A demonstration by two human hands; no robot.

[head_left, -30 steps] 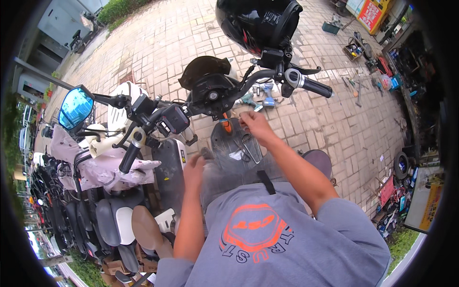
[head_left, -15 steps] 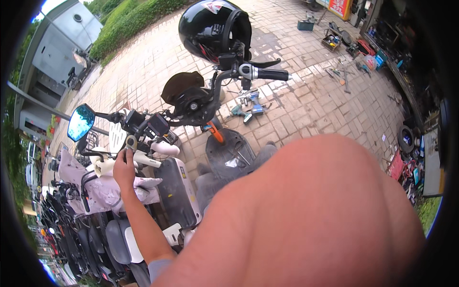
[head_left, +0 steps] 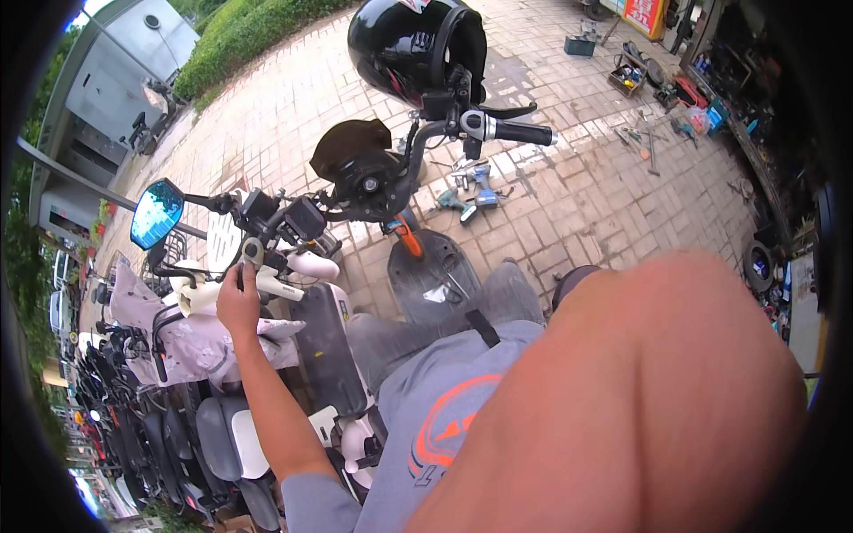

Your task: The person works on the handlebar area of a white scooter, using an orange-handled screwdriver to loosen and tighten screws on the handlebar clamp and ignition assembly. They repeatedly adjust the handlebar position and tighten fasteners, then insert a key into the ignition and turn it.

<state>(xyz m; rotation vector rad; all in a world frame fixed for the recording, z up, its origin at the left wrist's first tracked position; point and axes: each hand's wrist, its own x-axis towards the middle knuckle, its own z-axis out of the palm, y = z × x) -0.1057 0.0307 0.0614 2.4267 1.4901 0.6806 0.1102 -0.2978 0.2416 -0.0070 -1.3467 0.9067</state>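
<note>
My left hand (head_left: pixel 238 298) is closed around the left end of a scooter's handlebar, next to its grey switch collar (head_left: pixel 253 251). The grip itself is mostly hidden under my fingers. A blue-tinted mirror (head_left: pixel 157 215) stands out beyond that hand. On the right side, the black handlebar grip (head_left: pixel 522 133) and its brake lever (head_left: pixel 509 111) are untouched. A black helmet (head_left: pixel 391 49) hangs over the front of the scooter. My raised right arm (head_left: pixel 684 382) fills the lower right, close and blurred; its hand is out of view. My legs straddle the dark footboard (head_left: pixel 428 284).
Parked scooters (head_left: pixel 169 444) crowd the left, one with a pale pink cover (head_left: pixel 191 342). Power drills (head_left: pixel 480 195) lie on the brick paving ahead. Farther right are loose hand tools (head_left: pixel 647 151), a toolbox (head_left: pixel 627 75) and a cluttered workshop front.
My right arm has shifted to the right, uncovering my grey shirt and more of my trouser leg. The left hand keeps its hold on the handlebar. The whole view has tilted slightly.
</note>
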